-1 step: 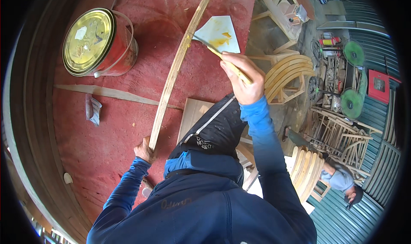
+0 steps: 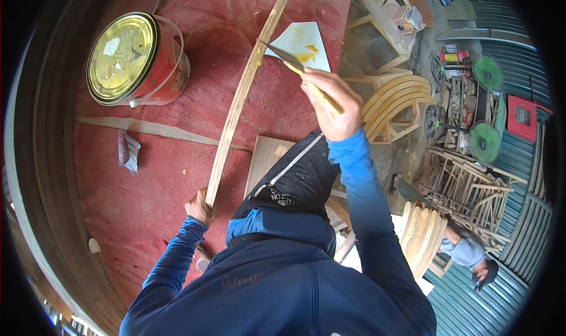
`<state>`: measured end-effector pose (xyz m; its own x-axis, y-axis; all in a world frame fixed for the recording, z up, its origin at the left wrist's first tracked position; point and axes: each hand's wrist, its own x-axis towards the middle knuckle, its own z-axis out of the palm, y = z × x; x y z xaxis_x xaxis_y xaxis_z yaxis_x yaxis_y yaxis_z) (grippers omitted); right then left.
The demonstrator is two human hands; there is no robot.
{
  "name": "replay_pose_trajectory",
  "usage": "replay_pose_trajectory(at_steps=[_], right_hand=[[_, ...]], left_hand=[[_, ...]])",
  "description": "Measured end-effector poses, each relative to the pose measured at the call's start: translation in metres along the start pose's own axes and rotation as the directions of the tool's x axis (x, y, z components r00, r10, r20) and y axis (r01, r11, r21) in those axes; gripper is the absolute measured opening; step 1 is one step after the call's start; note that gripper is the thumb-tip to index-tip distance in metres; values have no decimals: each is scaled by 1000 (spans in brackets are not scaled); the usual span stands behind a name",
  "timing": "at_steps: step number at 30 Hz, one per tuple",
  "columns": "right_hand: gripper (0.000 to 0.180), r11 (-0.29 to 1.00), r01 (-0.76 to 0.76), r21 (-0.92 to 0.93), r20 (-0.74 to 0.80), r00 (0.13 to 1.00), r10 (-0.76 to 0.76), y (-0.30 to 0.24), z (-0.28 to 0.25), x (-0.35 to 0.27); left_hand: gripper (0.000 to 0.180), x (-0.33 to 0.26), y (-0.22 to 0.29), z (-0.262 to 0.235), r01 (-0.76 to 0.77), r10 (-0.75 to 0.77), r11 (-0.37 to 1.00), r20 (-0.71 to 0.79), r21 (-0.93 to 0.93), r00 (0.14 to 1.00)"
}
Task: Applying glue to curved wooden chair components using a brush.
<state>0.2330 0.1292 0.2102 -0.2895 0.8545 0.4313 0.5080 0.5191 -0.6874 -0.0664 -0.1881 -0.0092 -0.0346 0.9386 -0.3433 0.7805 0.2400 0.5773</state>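
My left hand (image 2: 199, 207) is closed around the near end of a long, slightly curved wooden strip (image 2: 236, 115). The strip slants away to the upper right over a red surface. In my right hand (image 2: 335, 107) is a putty knife (image 2: 289, 59) with a yellowish handle and a dark, narrow blade. The blade's tip is at the strip, close to a small yellow smear on its edge. Beyond the knife lies a white angular board (image 2: 308, 32) carrying yellow-orange paste, partly covered by the blade and my hand.
A red bucket (image 2: 171, 65) with a yellow lid stands at the left. A crumpled packet (image 2: 128, 152) lies nearer. Curved wooden pieces (image 2: 394, 100) and frames stand at the right. A person (image 2: 469, 250) in a cap is at the far lower right.
The putty knife has shifted slightly up and left, and its blade has turned, with its tip now at the strip's edge. My left hand and the strip stay in place.
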Motion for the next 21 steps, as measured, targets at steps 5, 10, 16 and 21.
replay_pose_trajectory(at_steps=[5, 10, 16, 21], right_hand=[[41, 965, 225, -138, 276, 944, -180, 10, 16, 0], [40, 972, 205, -117, 395, 907, -144, -13, -6, -18], [36, 956, 240, -170, 382, 910, -161, -15, 8, -3], [36, 994, 110, -23, 504, 860, -84, -41, -10, -16]], left_hand=[[41, 0, 5, -4, 34, -34, 999, 26, 5, 999], [39, -1, 0, -2, -40, 39, 999, -44, -19, 998], [37, -1, 1, 0, -12, 11, 1000, -27, -21, 1000], [44, -3, -6, 4, 11, -11, 1000, -4, 13, 1000]])
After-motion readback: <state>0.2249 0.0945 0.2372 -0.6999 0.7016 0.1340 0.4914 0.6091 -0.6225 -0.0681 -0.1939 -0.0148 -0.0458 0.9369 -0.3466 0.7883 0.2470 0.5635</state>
